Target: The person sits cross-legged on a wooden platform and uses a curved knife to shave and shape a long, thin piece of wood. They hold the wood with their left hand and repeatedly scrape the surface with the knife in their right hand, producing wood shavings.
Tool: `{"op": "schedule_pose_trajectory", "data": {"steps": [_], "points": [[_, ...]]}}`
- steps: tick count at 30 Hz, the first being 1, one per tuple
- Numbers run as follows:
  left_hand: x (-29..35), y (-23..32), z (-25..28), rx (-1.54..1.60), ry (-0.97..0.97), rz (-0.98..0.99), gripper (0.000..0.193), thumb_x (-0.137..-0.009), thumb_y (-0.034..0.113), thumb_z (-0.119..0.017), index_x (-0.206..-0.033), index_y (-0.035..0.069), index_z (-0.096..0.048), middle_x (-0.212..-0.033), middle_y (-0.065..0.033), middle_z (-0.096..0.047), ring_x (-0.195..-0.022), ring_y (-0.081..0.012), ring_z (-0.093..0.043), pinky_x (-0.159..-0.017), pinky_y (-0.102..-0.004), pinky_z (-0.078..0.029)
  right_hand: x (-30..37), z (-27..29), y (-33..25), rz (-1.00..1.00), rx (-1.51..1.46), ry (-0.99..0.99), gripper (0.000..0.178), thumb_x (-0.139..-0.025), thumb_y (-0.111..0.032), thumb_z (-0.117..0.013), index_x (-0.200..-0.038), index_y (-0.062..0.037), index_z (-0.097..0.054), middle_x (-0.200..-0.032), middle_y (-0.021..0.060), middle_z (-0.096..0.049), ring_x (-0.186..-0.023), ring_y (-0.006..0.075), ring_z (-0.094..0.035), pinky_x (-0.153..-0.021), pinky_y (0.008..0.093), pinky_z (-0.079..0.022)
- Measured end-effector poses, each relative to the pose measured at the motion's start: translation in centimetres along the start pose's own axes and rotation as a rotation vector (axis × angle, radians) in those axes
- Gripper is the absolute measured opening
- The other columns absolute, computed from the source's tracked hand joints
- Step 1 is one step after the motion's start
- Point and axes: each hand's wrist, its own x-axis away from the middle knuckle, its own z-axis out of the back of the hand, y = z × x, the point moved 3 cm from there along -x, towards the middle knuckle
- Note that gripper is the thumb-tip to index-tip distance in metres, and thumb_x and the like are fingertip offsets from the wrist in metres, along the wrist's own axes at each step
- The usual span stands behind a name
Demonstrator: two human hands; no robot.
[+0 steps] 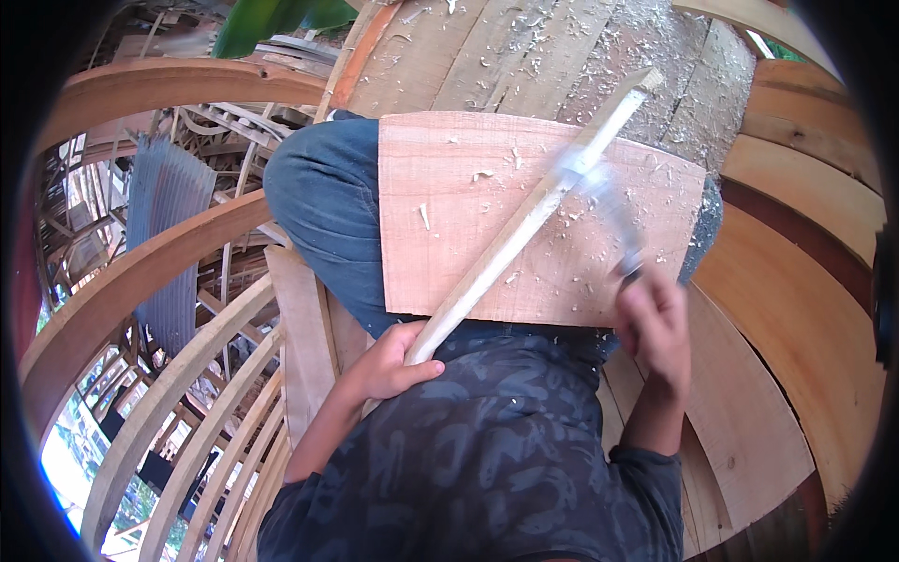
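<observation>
My left hand (391, 363) is closed around the near end of a long, pale wooden stick (506, 245). The stick slants up and to the right across a flat wooden board (449, 220) that lies over my lap. In my right hand (653, 323) is the dark handle of a bladed metal tool (618, 215). Motion smears the metal part, so its exact kind cannot be made out. Its far end meets or overlaps the stick's upper half; whether it touches is unclear. Several curled shavings (482, 175) lie on the board.
Wood shavings cover the plank floor (524, 56) ahead. Curved wooden ribs (159, 234) rise on the left, with a corrugated metal sheet (169, 234) and stacked timber beyond. Wide curved planks (787, 328) form a wall on the right.
</observation>
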Motion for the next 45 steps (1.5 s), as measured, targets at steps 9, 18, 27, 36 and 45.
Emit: {"op": "schedule_pose_trajectory", "data": {"steps": [9,18,27,36,45], "points": [[-0.1,-1.2,0.3,-0.007,-0.043,-0.001,0.028,-0.076,0.024,-0.066,-0.080,0.004,-0.047,-0.069,0.0036,-0.042,-0.065,-0.0066,-0.038,-0.059,-0.0248,-0.034,-0.6,-0.7,1.1,-0.075,0.044,-0.064,0.024,-0.086,-0.010,-0.062,-0.106,0.0027,-0.060,-0.073,-0.0013,-0.058,-0.065,0.0034,-0.051,-0.056,0.0194,-0.040],[-0.1,-1.3,0.0,0.083,-0.061,-0.006,0.034,-0.076,0.028,-0.067,-0.077,0.009,-0.039,-0.062,0.0042,-0.039,-0.053,-0.0040,-0.035,-0.048,-0.0199,-0.027,-0.9,1.2,1.0,0.326,-0.016,0.573,0.028,-0.084,-0.008,-0.064,-0.111,0.0010,-0.060,-0.070,-0.0035,-0.053,-0.053,0.0051,-0.044,-0.047,0.0206,-0.035],[0.1,-0.2,0.1,-0.030,-0.024,0.071,0.029,-0.077,0.022,-0.066,-0.073,0.009,-0.040,-0.063,0.0043,-0.041,-0.049,-0.0035,-0.038,-0.042,-0.0204,-0.033,-0.6,-0.9,1.8,0.030,-0.030,-0.030,0.029,-0.087,-0.016,-0.064,-0.106,0.0051,-0.060,-0.083,0.0031,-0.063,-0.076,0.0078,-0.056,-0.069,0.0242,-0.046],[-0.5,-0.5,0.0,-0.051,-0.053,0.032,0.028,-0.078,0.022,-0.065,-0.074,0.010,-0.040,-0.063,0.0041,-0.041,-0.048,-0.0030,-0.038,-0.041,-0.0195,-0.032,-0.1,-0.3,1.6,0.027,-0.026,-0.099,0.023,-0.088,-0.012,-0.061,-0.106,0.0031,-0.061,-0.079,-0.0001,-0.062,-0.070,0.0036,-0.052,-0.061,0.0205,-0.043],[-0.6,-1.3,-0.2,-0.004,-0.067,0.027,0.025,-0.079,0.020,-0.063,-0.076,0.010,-0.041,-0.063,0.0042,-0.042,-0.044,-0.0029,-0.038,-0.039,-0.0191,-0.031,0.2,-1.5,3.5,0.473,0.329,0.269,0.025,-0.083,-0.008,-0.066,-0.103,0.0049,-0.062,-0.071,0.0066,-0.061,-0.062,0.0075,-0.054,-0.055,0.0241,-0.043]]}}
